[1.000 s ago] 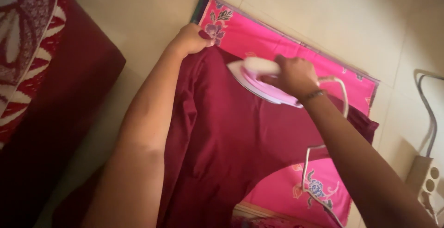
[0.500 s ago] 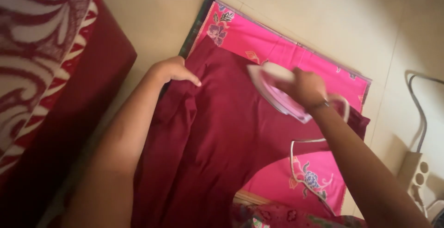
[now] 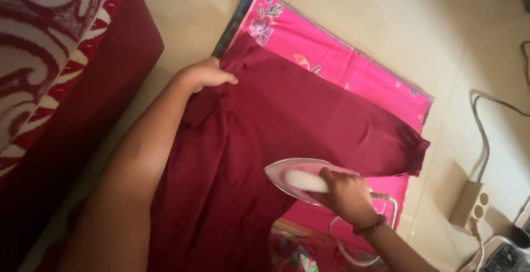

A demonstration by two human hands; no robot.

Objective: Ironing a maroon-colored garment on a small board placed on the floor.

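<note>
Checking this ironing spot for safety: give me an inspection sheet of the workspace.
Surface: pink floral cloth spread on pale tiled floor.
Job's things: maroon garment lying on the cloth; pink-and-white iron on its lower edge.
Clutter: nothing seen.
Hands: left hand pressing the garment's edge; right hand gripping the iron's handle.
Cables: white iron cord; grey cable into power strip.
Surroundings: red-and-white patterned furniture.

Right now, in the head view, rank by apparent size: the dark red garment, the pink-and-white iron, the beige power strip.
1. Dark red garment, by far the largest.
2. Pink-and-white iron.
3. Beige power strip, smallest, though it lies farther off.
</note>
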